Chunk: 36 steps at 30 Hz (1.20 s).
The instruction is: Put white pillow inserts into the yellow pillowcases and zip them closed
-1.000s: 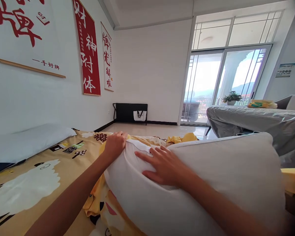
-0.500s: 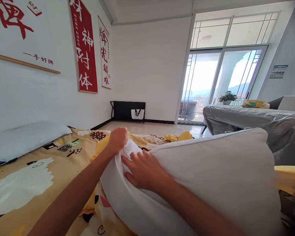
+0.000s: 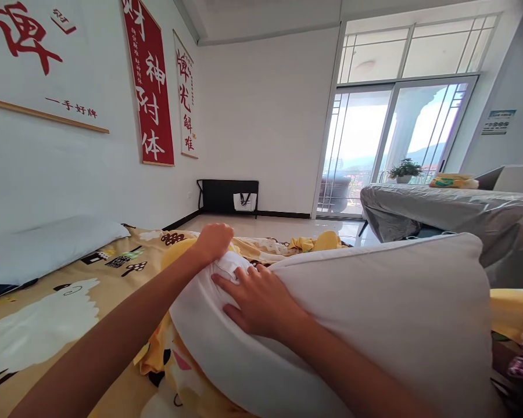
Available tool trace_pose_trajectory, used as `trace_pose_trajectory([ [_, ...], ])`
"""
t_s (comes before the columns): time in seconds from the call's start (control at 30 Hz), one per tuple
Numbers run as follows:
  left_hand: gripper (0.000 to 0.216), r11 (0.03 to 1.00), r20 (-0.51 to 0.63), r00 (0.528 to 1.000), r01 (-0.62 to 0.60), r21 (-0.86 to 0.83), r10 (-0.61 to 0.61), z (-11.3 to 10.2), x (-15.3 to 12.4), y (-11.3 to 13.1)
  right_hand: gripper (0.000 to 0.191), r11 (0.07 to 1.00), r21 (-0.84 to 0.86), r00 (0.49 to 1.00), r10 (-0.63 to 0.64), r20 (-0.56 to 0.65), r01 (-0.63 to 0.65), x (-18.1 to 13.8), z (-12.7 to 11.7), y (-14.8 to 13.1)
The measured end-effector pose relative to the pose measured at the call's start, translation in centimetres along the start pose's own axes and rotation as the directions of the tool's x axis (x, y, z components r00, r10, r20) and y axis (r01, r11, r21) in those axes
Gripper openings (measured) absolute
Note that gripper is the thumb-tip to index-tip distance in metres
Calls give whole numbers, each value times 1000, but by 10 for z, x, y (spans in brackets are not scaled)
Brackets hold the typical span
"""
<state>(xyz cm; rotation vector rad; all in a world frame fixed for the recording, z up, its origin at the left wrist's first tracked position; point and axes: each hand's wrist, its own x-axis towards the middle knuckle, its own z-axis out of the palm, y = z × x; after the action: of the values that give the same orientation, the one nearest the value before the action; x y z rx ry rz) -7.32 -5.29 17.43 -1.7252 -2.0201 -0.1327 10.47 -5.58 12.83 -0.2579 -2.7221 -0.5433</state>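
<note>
Bunching under left hand (image 3: 213,241) fingers (image 3: 221,232), pillow (image 3: 375,313) corner

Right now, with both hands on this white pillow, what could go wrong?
The left hand pinches only a bunched corner of the pillow, so that small grip may slip or strain the fabric. The right hand just presses flat, so the bulky pillow could roll aside. The yellow cover is rumpled underneath and might get dragged along.

White pillow (image 3: 375,313), yellow cartoon-sheep sheet (image 3: 70,302), red calligraphy banner (image 3: 150,87)
</note>
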Motion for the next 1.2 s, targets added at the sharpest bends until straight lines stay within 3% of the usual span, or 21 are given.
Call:
trace_pose_trajectory([
  [0.13,23,996,-12,998,-67,-58,66,-10,-22,-25,50,1000,-7,1000,-10,-27,10,-7,-2,-3],
  [0.23,30,990,-44,999,-35,-139,29,-10,-44,-47,52,1000,-4,999,-15,-37,15,-8,-3,-7],
  [0.4,30,984,-68,988,144,101,-138,1,-81,-72,51,1000,-9,999,-8,-33,8,-4,-3,-5],
  [0.57,27,910,-268,915,359,207,-301,20,-103,-67,51,1000,-11,999,0,-40,-1,-2,-1,0],
  [0.73,34,877,-210,904,417,238,-373,37,-92,-67,50,1000,-11,1000,-1,-6,1,-1,0,3],
  [0.83,34,872,-236,889,442,212,-393,43,-73,-68,49,1000,-15,1000,11,17,-10,0,2,4],
  [1.03,30,832,-205,809,553,-53,-551,54,-45,-74,48,999,-27,999,26,36,-25,6,9,8],
  [1.2,22,872,-204,848,467,-147,-488,60,-45,-68,49,996,-45,997,72,7,-71,10,22,19],
])
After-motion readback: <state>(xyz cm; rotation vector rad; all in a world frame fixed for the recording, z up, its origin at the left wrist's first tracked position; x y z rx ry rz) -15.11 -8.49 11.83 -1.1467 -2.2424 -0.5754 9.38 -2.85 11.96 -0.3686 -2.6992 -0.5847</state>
